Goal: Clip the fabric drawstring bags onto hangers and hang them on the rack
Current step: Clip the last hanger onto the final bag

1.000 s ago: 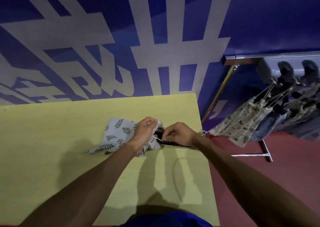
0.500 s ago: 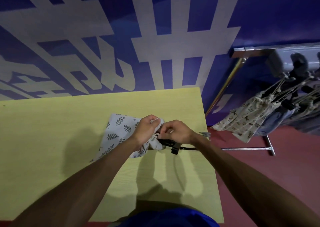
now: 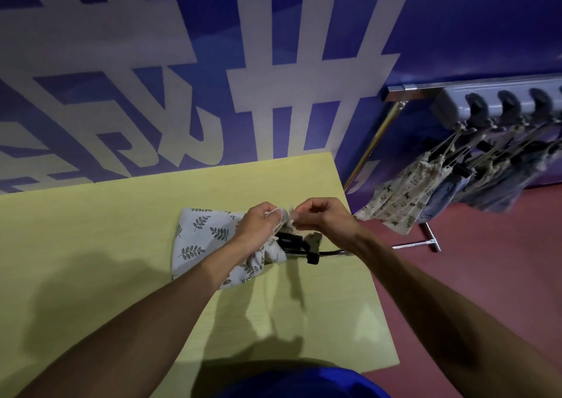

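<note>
One white leaf-print fabric drawstring bag (image 3: 200, 236) on yellow table (image 3: 91, 245), cord end pinched by curled fingers (image 3: 266, 212) of left hand (image 3: 261, 222) & right hand (image 3: 324, 218). Black plastic clip hanger (image 3: 289, 241) just under fingers, prob. not clipped yet. Several cloth bags (image 3: 395, 196) already hang on chrome rack (image 3: 474, 81), far right of fingers.

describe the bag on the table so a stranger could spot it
Start at the yellow table against the blue wall. Toward its right side lies a pale fabric bag printed with dark leaf sprigs, a black hanger at its mouth. It is the only bag on the table; the other bags hang from the rack.
</note>
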